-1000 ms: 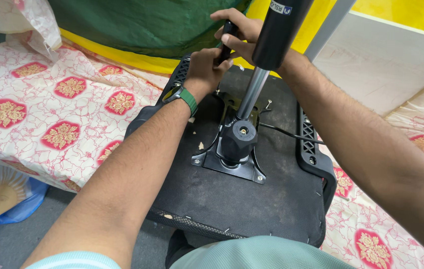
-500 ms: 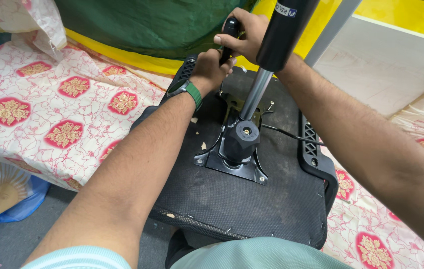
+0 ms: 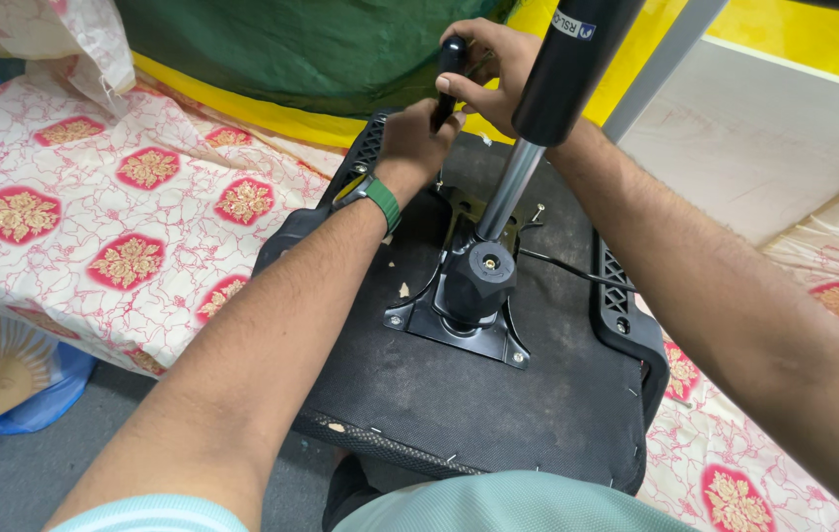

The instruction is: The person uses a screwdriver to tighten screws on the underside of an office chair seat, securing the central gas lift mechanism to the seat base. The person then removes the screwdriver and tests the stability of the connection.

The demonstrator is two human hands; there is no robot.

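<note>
Up at the far side, the right hand point(image 3: 493, 69) has its fingers wrapped tight around a black plastic tool handle point(image 3: 447, 79). The left hand point(image 3: 417, 143) is curled shut on its lower end, above the upside-down black chair seat point(image 3: 498, 414).

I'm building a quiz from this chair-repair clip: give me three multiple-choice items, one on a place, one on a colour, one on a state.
1. Where is the metal plate?
A on the seat underside
B on the floor
C on the cloth

2. What colour is the wristband?
A red
B green
C white

3. What is the right hand doing?
A lying flat
B hanging free
C gripping a black handle

A: the plate sits on the upturned seat.
B: the band is green.
C: fingers wrap the handle, with the left hand just below it.
</note>
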